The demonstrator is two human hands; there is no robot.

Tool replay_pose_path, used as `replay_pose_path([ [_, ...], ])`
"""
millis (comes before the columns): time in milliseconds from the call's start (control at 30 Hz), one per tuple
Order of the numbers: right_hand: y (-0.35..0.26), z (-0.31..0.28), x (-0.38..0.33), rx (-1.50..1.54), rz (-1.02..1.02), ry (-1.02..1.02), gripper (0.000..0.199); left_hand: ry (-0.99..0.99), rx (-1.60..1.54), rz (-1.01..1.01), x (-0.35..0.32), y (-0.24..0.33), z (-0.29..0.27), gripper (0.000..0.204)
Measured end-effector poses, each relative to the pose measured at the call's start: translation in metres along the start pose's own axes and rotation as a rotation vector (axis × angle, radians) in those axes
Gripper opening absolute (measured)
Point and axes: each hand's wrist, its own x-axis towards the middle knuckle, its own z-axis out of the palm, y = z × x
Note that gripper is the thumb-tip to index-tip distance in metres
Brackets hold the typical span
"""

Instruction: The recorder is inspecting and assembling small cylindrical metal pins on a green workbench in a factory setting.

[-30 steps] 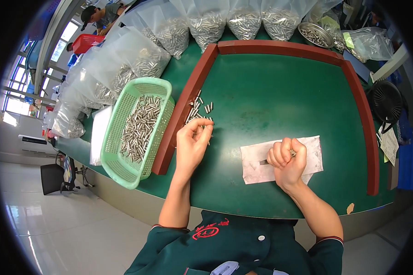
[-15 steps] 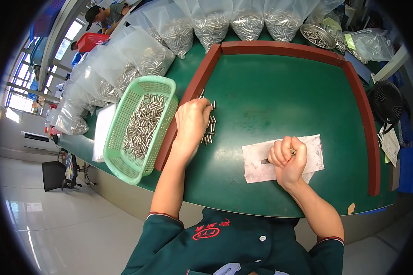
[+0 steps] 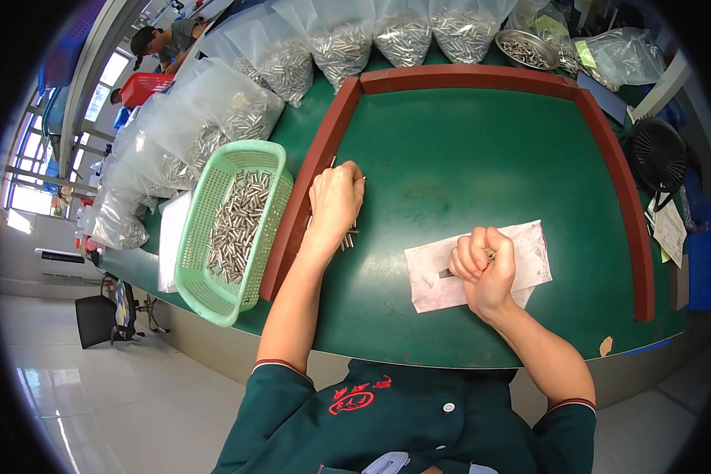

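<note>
My left hand (image 3: 336,199) is over a small group of short metal pins (image 3: 349,238) on the green tabletop, just right of the red-brown bar. Its fingers are curled together, and whatever is between them is hidden. My right hand (image 3: 484,270) is closed in a fist above a stained white cloth (image 3: 428,288). A dark, flat tool tip (image 3: 446,273) sticks out of the fist on its left side; the rest of the tool is covered. Something small and pale shows at the top of that fist, too small to name.
A green plastic basket (image 3: 186,261) full of pins stands left of the bar (image 3: 299,207). Clear bags of pins (image 3: 341,49) line the back and left. Back right are a metal bowl (image 3: 527,50) and a black fan (image 3: 657,154). Another person (image 3: 166,43) is at far left.
The whole view has shifted slightly left. My left hand now covers more of the loose pins, its fingers more curled. My right fist stays over the cloth with the tool.
</note>
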Motion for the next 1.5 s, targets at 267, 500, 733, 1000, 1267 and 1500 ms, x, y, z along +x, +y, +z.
replay_pose_path([
  [267, -0.001, -0.005, 0.002, 0.024, -0.002, -0.010, 0.039, -0.437, -0.545, 0.127, -0.067, 0.070, -0.022, 0.007],
  [500, -0.006, -0.006, 0.002, 0.055, -0.074, -0.016, 0.039, -0.411, -0.553, 0.094, -0.085, 0.081, -0.004, 0.007],
  [733, -0.005, -0.006, -0.001, 0.039, -0.066, 0.012, 0.038, -0.463, -0.527, 0.041, -0.086, 0.082, -0.003, 0.007],
  [1000, -0.003, -0.007, -0.002, -0.032, -0.056, -0.021, 0.040, -0.418, -0.512, 0.064, -0.089, 0.081, -0.001, 0.008],
  [1267, 0.001, -0.005, -0.006, -0.088, -0.109, -0.003, 0.040, -0.404, -0.532, 0.066, -0.091, 0.080, 0.001, 0.008],
  [1500, 0.003, -0.003, -0.003, -0.195, -0.171, 0.000, 0.040, -0.370, -0.490, 0.118, -0.090, 0.082, 0.001, 0.007],
])
